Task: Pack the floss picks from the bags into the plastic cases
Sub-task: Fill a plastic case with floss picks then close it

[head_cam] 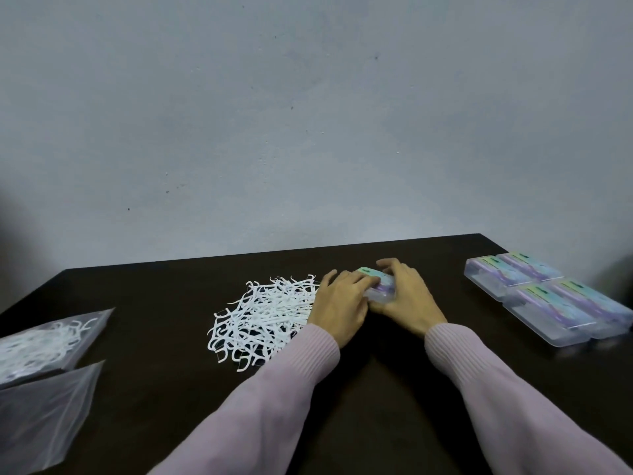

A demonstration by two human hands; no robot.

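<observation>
**Both hands on one case, picks heaped to its left**

I see the plastic case [376, 284] just right of the frame's centre, lying flat on the tabletop [154, 303] with its long axis running from upper left to lower right; my right hand [406, 298] curls over its far and right side, fingers [388, 269] arched on the top, and my left hand [339, 305] presses on its near left end, fingers [359, 279] laid across the label; both hands are grasping the case, and I cannot tell whether its lid is shut or ajar beneath them; the loose pile of floss picks [263, 317] lies immediately left of the left hand, touching its edge, so I judge that hand the nearer one for the next scoop; further out, at the right edge, four more cases [548, 299] sit side by side in a block; at the lower left, a bag with picks inside [44, 341] lies above a flat bag [41, 416] that looks empty.
</observation>
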